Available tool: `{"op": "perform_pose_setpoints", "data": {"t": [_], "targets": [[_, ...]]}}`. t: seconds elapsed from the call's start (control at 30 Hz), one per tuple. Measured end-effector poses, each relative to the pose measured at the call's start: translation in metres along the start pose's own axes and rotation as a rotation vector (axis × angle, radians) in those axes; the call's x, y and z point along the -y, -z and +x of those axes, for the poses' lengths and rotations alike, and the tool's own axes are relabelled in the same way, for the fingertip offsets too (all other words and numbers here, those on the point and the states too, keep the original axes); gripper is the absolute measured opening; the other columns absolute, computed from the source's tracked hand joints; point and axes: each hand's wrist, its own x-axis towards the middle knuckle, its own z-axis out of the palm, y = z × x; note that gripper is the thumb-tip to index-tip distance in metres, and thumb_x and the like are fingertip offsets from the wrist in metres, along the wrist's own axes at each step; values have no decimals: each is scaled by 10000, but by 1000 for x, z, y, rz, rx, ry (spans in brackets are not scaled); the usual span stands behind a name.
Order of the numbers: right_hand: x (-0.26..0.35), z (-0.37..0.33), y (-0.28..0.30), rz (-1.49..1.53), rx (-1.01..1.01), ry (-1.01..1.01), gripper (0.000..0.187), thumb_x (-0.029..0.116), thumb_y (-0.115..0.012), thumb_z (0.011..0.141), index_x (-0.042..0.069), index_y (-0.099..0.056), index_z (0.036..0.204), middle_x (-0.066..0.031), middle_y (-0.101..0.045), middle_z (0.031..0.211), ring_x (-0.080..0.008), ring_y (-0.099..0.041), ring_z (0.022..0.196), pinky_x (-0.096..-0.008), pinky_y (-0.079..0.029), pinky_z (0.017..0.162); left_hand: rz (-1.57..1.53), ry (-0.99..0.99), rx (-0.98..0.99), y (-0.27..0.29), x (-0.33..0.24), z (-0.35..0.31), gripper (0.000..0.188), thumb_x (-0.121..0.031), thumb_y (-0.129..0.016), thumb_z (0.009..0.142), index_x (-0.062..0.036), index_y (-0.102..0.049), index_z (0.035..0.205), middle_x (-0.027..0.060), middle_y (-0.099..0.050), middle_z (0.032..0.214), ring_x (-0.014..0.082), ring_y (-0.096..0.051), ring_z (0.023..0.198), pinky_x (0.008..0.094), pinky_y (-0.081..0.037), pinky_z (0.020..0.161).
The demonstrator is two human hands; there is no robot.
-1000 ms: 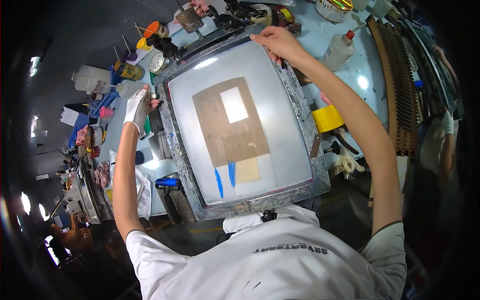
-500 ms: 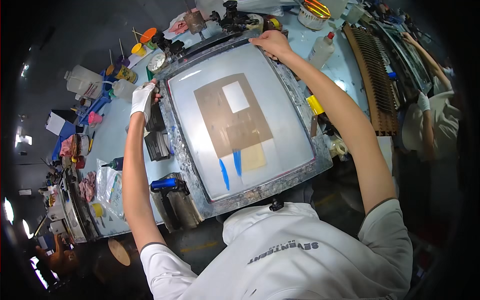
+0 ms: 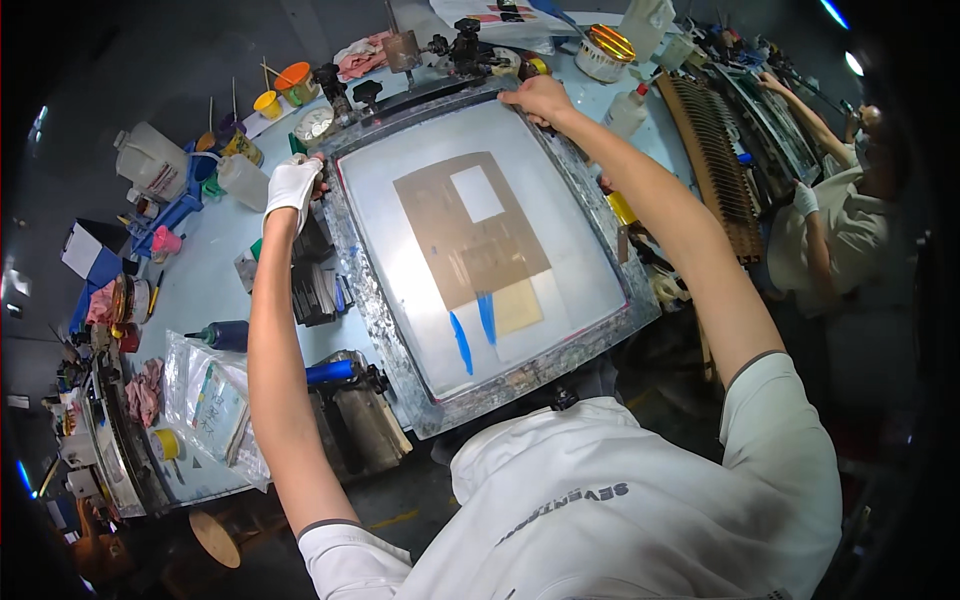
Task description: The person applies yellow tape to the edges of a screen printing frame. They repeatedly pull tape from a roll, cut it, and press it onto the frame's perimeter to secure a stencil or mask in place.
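In front of me a screen printing frame [image 3: 530, 382] lies tilted, with pale mesh stretched inside its worn, ink-stained rim. On the mesh are a brown rectangle [image 3: 430, 240] with a white window, a cream patch [image 3: 521, 308] and two blue strips. Wearing a white glove with bare fingertips, my left hand [image 3: 292, 188] is closed on the frame's far left edge. My right hand [image 3: 541, 98], bare, grips the rim near the far right corner. Both arms are stretched out around the frame. What lies underneath the frame is hidden.
Black clamps [image 3: 465, 38] stand behind the frame. To the left are a white jug [image 3: 150, 165], a squeeze bottle [image 3: 242, 181], a blue-handled roller [image 3: 330, 373] and a plastic bag [image 3: 185, 385]. A red-capped bottle [image 3: 627, 112] and brown rack [image 3: 712, 165] stand right, near another person [image 3: 835, 240].
My view has turned slightly, so the bench and its contents have shifted in the picture. Both hands keep their hold on the frame's rim.
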Motion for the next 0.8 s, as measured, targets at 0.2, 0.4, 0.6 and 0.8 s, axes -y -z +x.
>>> {"op": "perform_pose_setpoints", "data": {"t": [0.2,0.4,0.6,0.8], "targets": [[1,0,4,-4,19,-9,480,418,-835,815,64,-596,596,-39,-581,494,-137,-526,377,-303,-429,400,-11,12,44,3,-9,-4,254,-309,-683,989,-87,-613,888,-12,-610,701,86,-611,555,248,-427,474],[10,-5,1,-125,8,22,509,441,-808,818,70,-598,540,-49,-584,469,-154,-549,383,-308,-487,469,-17,16,45,7,-9,-5,251,-295,-681,984,-80,-607,877,-10,-597,704,94,-602,547,257,-446,496],[12,-9,-1,-180,-11,80,488,460,-787,824,72,-658,559,-54,-603,478,-170,-591,418,-307,-521,519,44,29,37,4,-14,-4,252,-302,-667,987,-92,-587,871,-12,-573,699,98,-600,544,263,-430,477],[5,-19,2,67,0,97,378,399,-796,866,28,-727,853,-51,-605,507,-155,-575,397,-313,-482,449,-52,2,65,8,5,7,249,-305,-676,992,-102,-585,879,-20,-563,692,92,-580,544,252,-406,453]]}}
